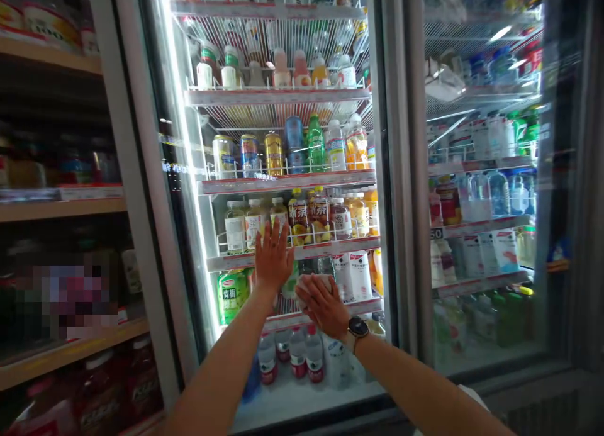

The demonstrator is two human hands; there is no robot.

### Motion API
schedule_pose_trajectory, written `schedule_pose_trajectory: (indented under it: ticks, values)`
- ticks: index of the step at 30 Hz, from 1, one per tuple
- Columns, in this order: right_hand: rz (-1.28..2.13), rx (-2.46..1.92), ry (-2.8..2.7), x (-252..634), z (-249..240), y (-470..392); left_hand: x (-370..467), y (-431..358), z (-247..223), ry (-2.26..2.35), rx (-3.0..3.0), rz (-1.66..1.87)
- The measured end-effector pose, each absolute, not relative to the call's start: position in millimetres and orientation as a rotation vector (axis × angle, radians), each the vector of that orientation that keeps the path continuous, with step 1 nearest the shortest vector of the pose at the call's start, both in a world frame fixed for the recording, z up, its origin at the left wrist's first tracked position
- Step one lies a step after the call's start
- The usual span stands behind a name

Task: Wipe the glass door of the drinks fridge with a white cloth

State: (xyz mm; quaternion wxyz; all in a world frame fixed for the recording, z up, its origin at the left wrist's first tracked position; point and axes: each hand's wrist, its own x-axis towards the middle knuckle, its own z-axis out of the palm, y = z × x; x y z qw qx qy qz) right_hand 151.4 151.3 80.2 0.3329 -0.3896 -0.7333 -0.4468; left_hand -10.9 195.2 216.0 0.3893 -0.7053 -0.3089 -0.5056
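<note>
Before me stands a lit drinks fridge, its glass door seen face on. My left hand [274, 257] is spread flat, fingers pointing up, with nothing held, in front of the shelf of bottles [255, 219]. Lower and to the right, my right hand [323, 302], with a dark watch [358, 326] on its wrist, has its fingers wrapped over a pale crumpled cloth [302, 288]. The cloth is at the height of the lower shelf edge [361, 306]. Whether it touches the glass cannot be made out.
Upright metal frame [410, 172] parts this door from a second fridge door on the right, with bottles and cartons [481, 253] behind it. Wooden shelves [61, 206] with jars and bottles stand on the left. Cans [248, 154] line a middle fridge shelf.
</note>
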Motion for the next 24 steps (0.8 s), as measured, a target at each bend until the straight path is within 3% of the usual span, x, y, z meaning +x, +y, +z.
schedule_pose_trajectory:
  ticks: [4, 10, 13, 24]
  values:
    - [-1.208, -1.018, -1.9, 160.1, 89.9, 149.3, -12.3, 196.9, 215.0, -0.784, -1.778, -1.28]
    - [-1.16, -1.121, -1.634, 156.8, 219.6, 156.0, -9.5, 192.7, 215.8, -0.815, -1.741, -1.236]
    - [-1.126, -1.127, -1.553, 152.0, 250.0, 158.9, -9.3, 191.6, 214.9, -0.828, -1.755, -1.234]
    - [-1.113, -1.079, -1.674, 143.5, 133.8, 157.3, -4.1, 191.5, 194.6, -0.874, -1.751, -1.313]
